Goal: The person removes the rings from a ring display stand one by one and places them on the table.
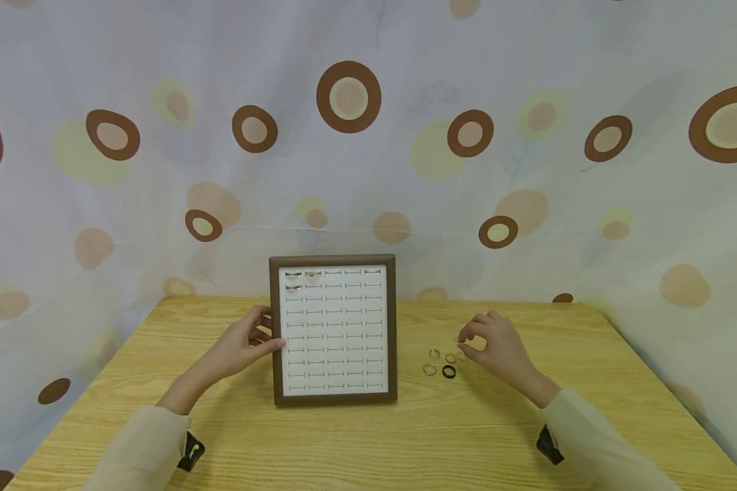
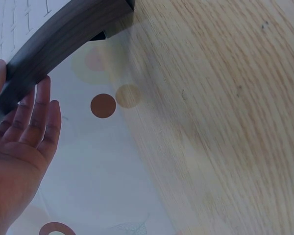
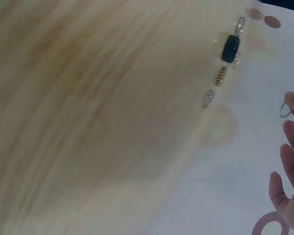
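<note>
right of the board (image 1: 335, 318), the right hand (image 1: 496, 344) pinches a ring (image 3: 282, 114) off the wooden table (image 1: 497, 436), loose rings (image 3: 230, 49) lying between it and the board. the board's long axis runs top to bottom, its left edge gripped by the left hand (image 1: 242, 343). dotted cloth (image 1: 374, 177) hangs behind.
</note>
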{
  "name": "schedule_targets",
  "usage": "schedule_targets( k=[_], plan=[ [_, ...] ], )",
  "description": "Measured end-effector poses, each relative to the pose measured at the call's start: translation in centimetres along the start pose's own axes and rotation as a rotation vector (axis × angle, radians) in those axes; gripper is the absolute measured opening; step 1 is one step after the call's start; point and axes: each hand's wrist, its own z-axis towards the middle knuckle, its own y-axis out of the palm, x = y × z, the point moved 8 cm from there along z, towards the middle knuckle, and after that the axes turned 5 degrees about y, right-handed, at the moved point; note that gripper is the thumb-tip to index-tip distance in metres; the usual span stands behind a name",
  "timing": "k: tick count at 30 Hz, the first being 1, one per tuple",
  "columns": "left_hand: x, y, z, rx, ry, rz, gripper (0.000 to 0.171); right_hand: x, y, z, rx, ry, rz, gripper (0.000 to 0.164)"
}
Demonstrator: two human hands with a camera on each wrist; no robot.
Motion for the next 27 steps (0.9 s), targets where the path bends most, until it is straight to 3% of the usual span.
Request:
schedule_targets(
  k=[4,10,19,27],
  plan=[
    [0.1,0.0,0.0,-0.003,0.007,-0.003,0.056,0.7,1.3,-0.7,-0.133,0.017,-0.04,0.018],
    [0.5,-0.1,-0.1,-0.001,0.009,-0.017,0.055,1.3,3.0,-1.7,-0.308,0.064,-0.017,0.017],
    [0.3,-0.1,-0.2,0.003,0.004,-0.012,0.055,1.3,3.9,-2.2,-0.374,0.046,-0.012,0.017],
    [0.2,0.0,-0.1,0.009,0.006,-0.008,0.055,1.7,4.1,-2.5,-0.421,0.083,-0.01,0.016]
  ],
)
